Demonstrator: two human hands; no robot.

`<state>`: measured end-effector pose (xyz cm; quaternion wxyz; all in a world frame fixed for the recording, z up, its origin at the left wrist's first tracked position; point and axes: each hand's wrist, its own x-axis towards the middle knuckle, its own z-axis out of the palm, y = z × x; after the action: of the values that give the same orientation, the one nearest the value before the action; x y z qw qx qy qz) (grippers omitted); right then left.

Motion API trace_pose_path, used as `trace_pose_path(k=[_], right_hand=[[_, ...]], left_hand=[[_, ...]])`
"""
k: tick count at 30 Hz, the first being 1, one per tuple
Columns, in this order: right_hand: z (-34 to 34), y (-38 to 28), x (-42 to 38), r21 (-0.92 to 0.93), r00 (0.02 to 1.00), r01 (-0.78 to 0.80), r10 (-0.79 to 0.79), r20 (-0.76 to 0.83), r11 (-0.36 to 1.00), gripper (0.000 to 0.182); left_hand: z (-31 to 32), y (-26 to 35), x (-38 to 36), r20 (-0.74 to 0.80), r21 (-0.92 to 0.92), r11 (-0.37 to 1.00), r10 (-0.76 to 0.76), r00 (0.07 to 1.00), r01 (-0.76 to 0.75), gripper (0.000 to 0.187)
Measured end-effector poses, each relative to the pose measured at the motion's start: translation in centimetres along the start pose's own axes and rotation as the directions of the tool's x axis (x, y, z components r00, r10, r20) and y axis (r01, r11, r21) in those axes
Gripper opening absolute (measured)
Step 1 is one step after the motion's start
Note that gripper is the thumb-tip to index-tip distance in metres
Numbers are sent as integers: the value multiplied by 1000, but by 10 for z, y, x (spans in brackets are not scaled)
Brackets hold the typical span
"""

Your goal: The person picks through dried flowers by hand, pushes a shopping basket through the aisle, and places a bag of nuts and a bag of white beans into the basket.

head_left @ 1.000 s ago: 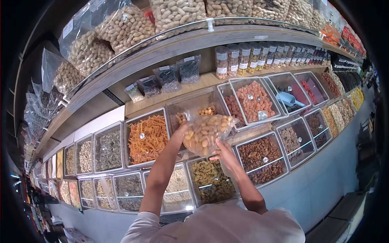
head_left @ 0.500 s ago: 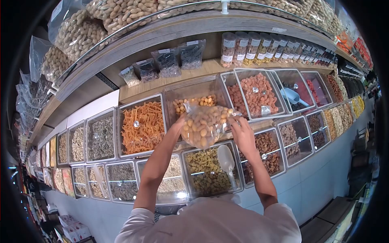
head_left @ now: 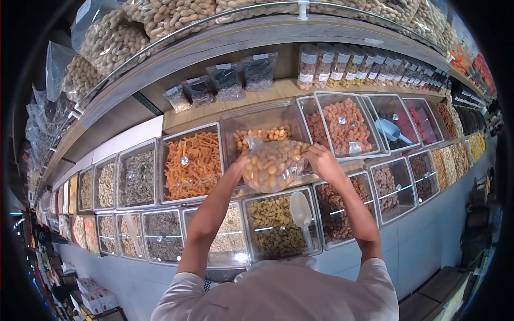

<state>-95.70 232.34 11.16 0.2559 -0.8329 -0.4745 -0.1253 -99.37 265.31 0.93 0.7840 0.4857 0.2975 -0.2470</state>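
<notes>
A clear plastic bag (head_left: pixel 274 167) bulges with tan, rounded nuts or dried fruit and hangs over the front of an open bin (head_left: pixel 262 113). Similar pieces (head_left: pixel 276 132) lie inside that bin. My left hand (head_left: pixel 243 161) is closed on the bag's left edge, its fingers partly hidden behind the plastic. At the upper right corner, my right hand (head_left: pixel 320 159) pinches the bag with bent fingers. Just below the bag is a bin of yellow-green raisins (head_left: pixel 270 230), with a clear scoop (head_left: pixel 301 211) on its lid.
Orange dried strips (head_left: pixel 191 160) fill a bin on the left. To the right, a tilted lid (head_left: pixel 342 122) covers pink dried fruit, and a blue scoop (head_left: pixel 391 130) lies beyond it. Labelled jars (head_left: pixel 340 64) line the shelf behind, under bags of peanuts (head_left: pixel 176 18).
My right hand has shifted slightly up at the bag's corner, its elbow swinging outward to the right. The bag sits slightly higher. The whole view has moved a little.
</notes>
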Motion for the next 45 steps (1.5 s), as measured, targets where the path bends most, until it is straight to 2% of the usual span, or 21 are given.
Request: trace_pose_path(k=[5,7,8,10,11,13,14,16,18,21,23,24,26,30,32,33,35,40,43,44,45], right_hand=[[-6,-4,-1,98,999,-19,23,-33,995,20],[-11,-11,-1,207,995,-77,87,-39,975,14],[-8,-12,-3,210,995,-78,88,-41,975,14],[1,-14,-5,274,986,-151,164,-22,950,13],[4,-18,-1,278,987,-149,161,-22,949,13],[8,-25,10,345,975,-209,220,6,915,12],[11,-25,14,349,977,-204,213,12,915,12],[15,-25,22,398,968,-210,247,-43,893,9],[15,-27,26,403,973,-187,224,-47,896,7],[13,-34,26,414,976,-200,219,1,888,4],[15,-37,24,411,980,-179,199,-5,894,4],[16,-37,22,410,983,-163,184,-12,897,4],[17,-34,17,410,980,-189,198,22,892,4],[15,-28,8,274,969,-244,241,47,930,11],[15,-27,4,35,986,-161,163,-34,986,13],[23,-18,4,36,985,-165,166,-38,986,13],[41,4,10,-72,985,-88,98,143,993,12],[8,-2,51,32,981,-175,171,88,984,12],[-17,-13,82,93,982,-161,168,-83,983,23],[-22,-6,94,40,962,21,-9,-273,999,23],[-45,-19,109,60,960,-69,83,-269,996,15]], left_hand=[[-5,2,-3,-69,16,998,55,996,-54,38],[-8,2,-17,-207,179,920,382,901,-349,45],[-3,1,-32,-208,182,920,381,901,-348,45],[16,0,-77,-132,314,675,728,673,-668,43],[27,3,-103,-135,317,675,728,672,-667,43],[48,4,-145,192,623,446,709,679,-642,52],[50,3,-146,182,624,450,711,679,-639,52],[54,11,-144,363,830,11,750,553,-558,57],[52,16,-122,343,837,-25,802,490,-546,61],[59,39,-98,389,907,-241,796,464,-346,63],[61,54,-81,630,776,-496,617,472,-388,57],[64,63,-75,630,776,-497,621,466,-388,57],[71,75,-61,478,811,-455,154,865,-367,44],[50,64,-41,517,774,-563,297,803,-290,27],[49,67,-62,576,766,-569,402,712,-299,30],[53,74,-76,505,792,-554,354,787,-259,32],[53,78,-86,523,776,-579,371,767,-250,33],[50,105,-117,384,800,-599,471,794,-32,34],[48,128,-142,433,860,-503,632,643,-84,38],[56,143,-159,427,878,-471,692,582,-85,37],[62,158,-171,416,895,-437,747,518,-89,36]])
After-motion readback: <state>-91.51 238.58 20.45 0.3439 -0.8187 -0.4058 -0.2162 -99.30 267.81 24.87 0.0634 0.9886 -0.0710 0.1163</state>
